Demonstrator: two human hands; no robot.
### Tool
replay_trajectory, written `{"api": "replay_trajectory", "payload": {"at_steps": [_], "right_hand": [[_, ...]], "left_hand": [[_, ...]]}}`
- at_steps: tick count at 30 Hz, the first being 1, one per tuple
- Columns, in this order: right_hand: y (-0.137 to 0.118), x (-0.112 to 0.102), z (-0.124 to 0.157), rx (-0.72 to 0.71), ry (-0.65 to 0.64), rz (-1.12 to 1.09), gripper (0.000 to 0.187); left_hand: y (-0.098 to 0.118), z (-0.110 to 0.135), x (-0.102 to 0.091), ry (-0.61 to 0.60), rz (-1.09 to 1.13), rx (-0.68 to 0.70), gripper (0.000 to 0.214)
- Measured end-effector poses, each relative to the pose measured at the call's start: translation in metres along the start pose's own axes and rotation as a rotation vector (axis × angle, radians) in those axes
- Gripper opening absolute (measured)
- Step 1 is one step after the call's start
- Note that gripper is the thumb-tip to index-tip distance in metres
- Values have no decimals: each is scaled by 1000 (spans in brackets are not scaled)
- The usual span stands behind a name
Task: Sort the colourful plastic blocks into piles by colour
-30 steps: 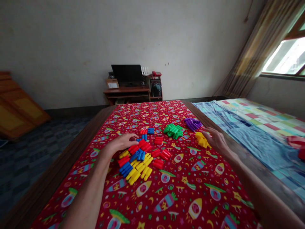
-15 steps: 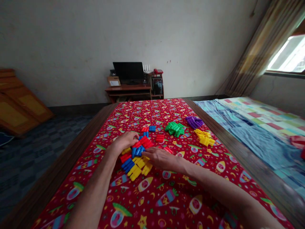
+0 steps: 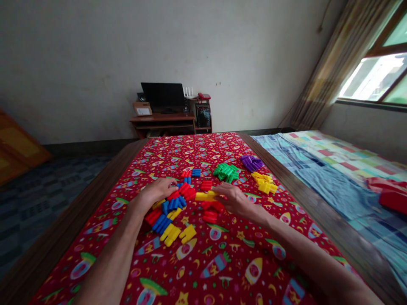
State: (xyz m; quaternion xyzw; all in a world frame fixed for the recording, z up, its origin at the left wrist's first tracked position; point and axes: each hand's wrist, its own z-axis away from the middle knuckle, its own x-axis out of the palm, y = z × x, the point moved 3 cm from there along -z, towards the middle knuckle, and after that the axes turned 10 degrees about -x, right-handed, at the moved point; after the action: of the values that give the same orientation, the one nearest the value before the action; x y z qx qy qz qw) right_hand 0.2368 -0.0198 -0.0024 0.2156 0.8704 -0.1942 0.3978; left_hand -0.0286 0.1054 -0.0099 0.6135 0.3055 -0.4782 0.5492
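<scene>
Bullet-shaped plastic building blocks lie in a mixed pile on a red patterned cloth [image 3: 203, 148]. My left hand [image 3: 157, 191] is at the pile's left side, fingers curled together beside red blocks [image 3: 184, 192]; what they hold, if anything, is hidden. Yellow building blocks [image 3: 205, 196] are gripped at their right end by my right hand [image 3: 234, 199], just right of the pile. Below that hand lie more red blocks [image 3: 210, 217]. Blue blocks [image 3: 161, 223] and loose yellow blocks [image 3: 170, 235] sit at the pile's near side.
Sorted heaps of green blocks [image 3: 225, 172], purple blocks [image 3: 251, 162] and yellow blocks [image 3: 264, 183] lie to the right. A desk with a monitor [image 3: 163, 96] stands against the far wall. A bed [image 3: 321, 178] adjoins the table's right side.
My right hand has moved right and away from the pile with yellow blocks. The near yellow blocks have spread apart. My left hand stays by the pile; the view has turned slightly right.
</scene>
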Motion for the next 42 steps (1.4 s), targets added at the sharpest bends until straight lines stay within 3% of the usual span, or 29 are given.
{"api": "replay_trajectory", "payload": {"at_steps": [3,8,11,13,14,16,19,22,27,32,37,40,42], "right_hand": [[35,-39,35,239,119,81,25],[74,-85,88,539,68,209,33],[72,-90,93,579,69,120,34],[61,-82,85,560,82,12,34],[54,-77,78,536,93,-34,33],[38,-65,63,456,97,-105,31],[21,-52,46,303,34,-164,30],[30,-57,47,315,31,-119,29],[84,-98,87,722,195,176,34],[109,-101,121,845,173,332,32],[103,-100,117,744,275,478,27],[79,-99,90,664,252,295,26],[51,-87,66,526,157,57,26]], "left_hand": [[-3,0,1,-21,-15,-6,30],[2,2,-4,24,-54,-10,27],[36,12,-13,239,-26,34,26],[72,26,-11,363,74,168,31],[92,34,-5,358,141,251,35],[126,50,18,174,234,373,38],[152,68,55,-89,169,380,38],[152,73,69,-102,38,323,36],[147,68,61,-51,-33,324,32],[151,71,60,-61,8,359,33],[151,70,60,-77,95,345,22],[155,72,58,-86,205,351,21],[158,74,58,-107,280,354,22]]}}
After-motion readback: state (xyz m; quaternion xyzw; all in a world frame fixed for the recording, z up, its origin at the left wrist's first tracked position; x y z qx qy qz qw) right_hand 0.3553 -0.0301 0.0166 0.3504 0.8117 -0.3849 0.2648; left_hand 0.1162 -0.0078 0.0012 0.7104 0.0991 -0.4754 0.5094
